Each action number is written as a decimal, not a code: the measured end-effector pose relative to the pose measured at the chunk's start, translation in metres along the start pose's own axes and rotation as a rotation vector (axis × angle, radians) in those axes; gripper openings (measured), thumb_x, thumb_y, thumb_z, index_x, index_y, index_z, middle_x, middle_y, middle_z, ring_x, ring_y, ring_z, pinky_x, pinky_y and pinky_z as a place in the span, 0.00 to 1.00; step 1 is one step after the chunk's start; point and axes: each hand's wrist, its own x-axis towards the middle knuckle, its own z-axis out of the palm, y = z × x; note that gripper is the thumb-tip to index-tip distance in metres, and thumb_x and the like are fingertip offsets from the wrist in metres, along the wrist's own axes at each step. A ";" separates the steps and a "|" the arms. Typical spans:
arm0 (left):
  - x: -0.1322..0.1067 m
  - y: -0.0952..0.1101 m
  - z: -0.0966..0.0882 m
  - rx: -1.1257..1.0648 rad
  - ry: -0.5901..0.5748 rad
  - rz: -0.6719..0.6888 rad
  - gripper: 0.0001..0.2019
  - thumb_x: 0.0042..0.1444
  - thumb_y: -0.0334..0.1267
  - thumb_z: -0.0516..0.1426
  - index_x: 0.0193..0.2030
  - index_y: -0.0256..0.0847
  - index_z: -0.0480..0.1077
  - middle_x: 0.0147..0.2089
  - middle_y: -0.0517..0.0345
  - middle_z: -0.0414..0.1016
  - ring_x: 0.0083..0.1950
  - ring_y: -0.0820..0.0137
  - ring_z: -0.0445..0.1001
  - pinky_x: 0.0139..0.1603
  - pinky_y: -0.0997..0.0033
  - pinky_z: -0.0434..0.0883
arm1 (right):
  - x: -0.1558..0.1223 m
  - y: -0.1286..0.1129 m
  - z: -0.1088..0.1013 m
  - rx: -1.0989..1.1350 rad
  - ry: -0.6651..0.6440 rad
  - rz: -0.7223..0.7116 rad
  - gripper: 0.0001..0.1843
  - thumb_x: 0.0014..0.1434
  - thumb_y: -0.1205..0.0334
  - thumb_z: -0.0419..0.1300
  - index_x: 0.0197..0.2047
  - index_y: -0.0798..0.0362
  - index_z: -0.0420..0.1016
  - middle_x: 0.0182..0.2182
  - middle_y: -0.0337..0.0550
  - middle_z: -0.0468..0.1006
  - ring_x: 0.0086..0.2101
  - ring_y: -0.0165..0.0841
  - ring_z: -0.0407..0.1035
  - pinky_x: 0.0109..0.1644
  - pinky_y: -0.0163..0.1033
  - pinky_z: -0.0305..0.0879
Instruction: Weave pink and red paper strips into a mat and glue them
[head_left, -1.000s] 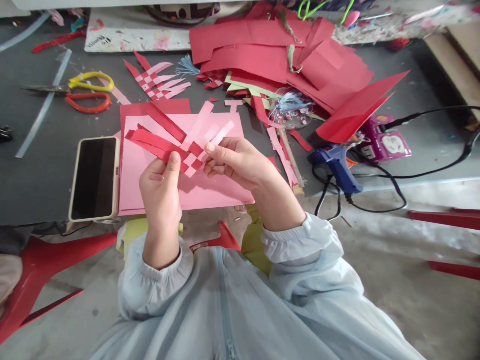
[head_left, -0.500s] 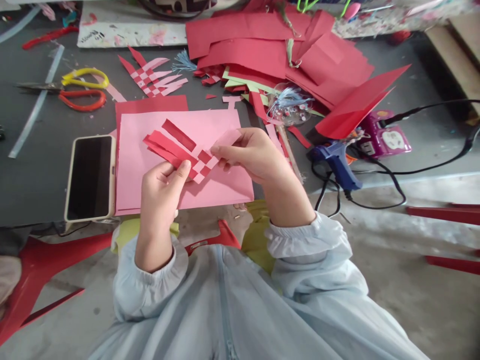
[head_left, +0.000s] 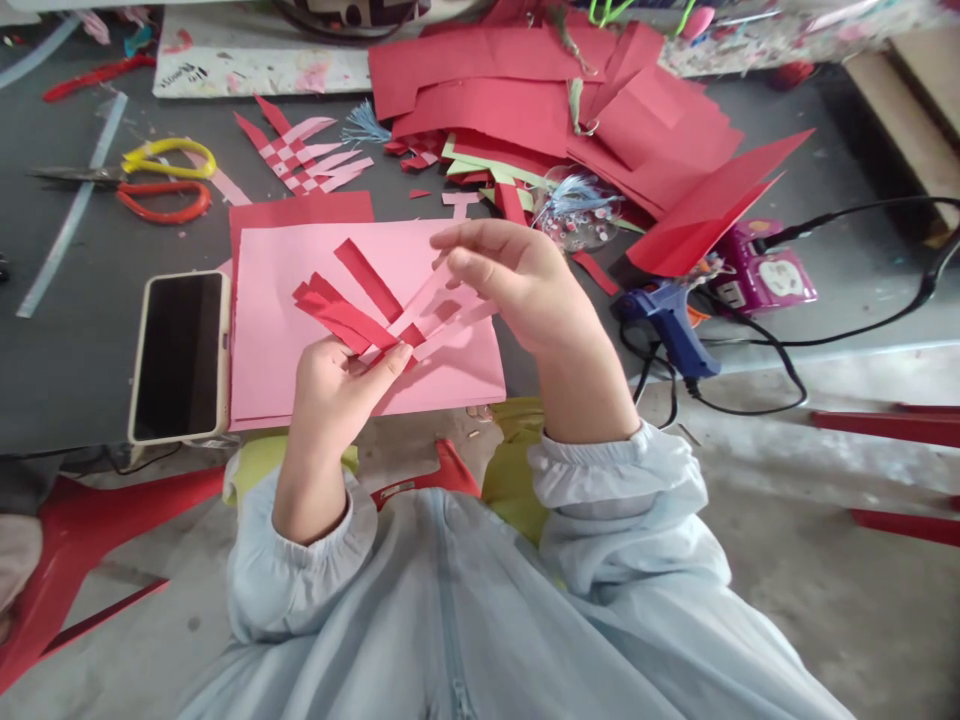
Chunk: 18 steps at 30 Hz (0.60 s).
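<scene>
Left hand [head_left: 337, 390] pinches the woven paper [head_left: 410, 335]; hold it flat. Right hand [head_left: 525, 285], at 2 o'clock, curls by a pink strip [head_left: 420, 299]; grip unclear.

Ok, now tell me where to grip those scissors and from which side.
Take the scissors by the yellow loop and orange loop, probably best from the picture's right. The loops sit at that end, while the pointed blades face left across a pale strip. They lie flat, so fingers should enter from above, clear of the phone on the near side.
</scene>
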 end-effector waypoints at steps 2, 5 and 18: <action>0.000 -0.003 -0.002 0.201 0.065 0.187 0.05 0.53 0.38 0.67 0.29 0.40 0.80 0.28 0.58 0.81 0.31 0.68 0.79 0.33 0.72 0.75 | -0.002 -0.002 -0.004 -0.117 -0.110 -0.090 0.24 0.50 0.46 0.73 0.44 0.51 0.80 0.43 0.45 0.79 0.45 0.36 0.74 0.47 0.40 0.71; 0.002 -0.010 -0.002 0.310 0.174 0.493 0.03 0.56 0.34 0.66 0.37 0.44 0.82 0.37 0.59 0.84 0.38 0.67 0.82 0.42 0.70 0.77 | -0.005 -0.001 -0.005 -0.305 -0.189 -0.334 0.19 0.51 0.54 0.73 0.45 0.50 0.81 0.45 0.45 0.78 0.50 0.39 0.72 0.57 0.47 0.68; 0.011 -0.015 0.003 0.483 0.514 0.966 0.16 0.62 0.36 0.61 0.56 0.44 0.74 0.50 0.52 0.81 0.52 0.60 0.80 0.54 0.57 0.77 | -0.011 0.011 0.007 -0.755 0.107 -0.997 0.08 0.65 0.62 0.60 0.34 0.42 0.78 0.42 0.40 0.76 0.47 0.39 0.66 0.55 0.55 0.67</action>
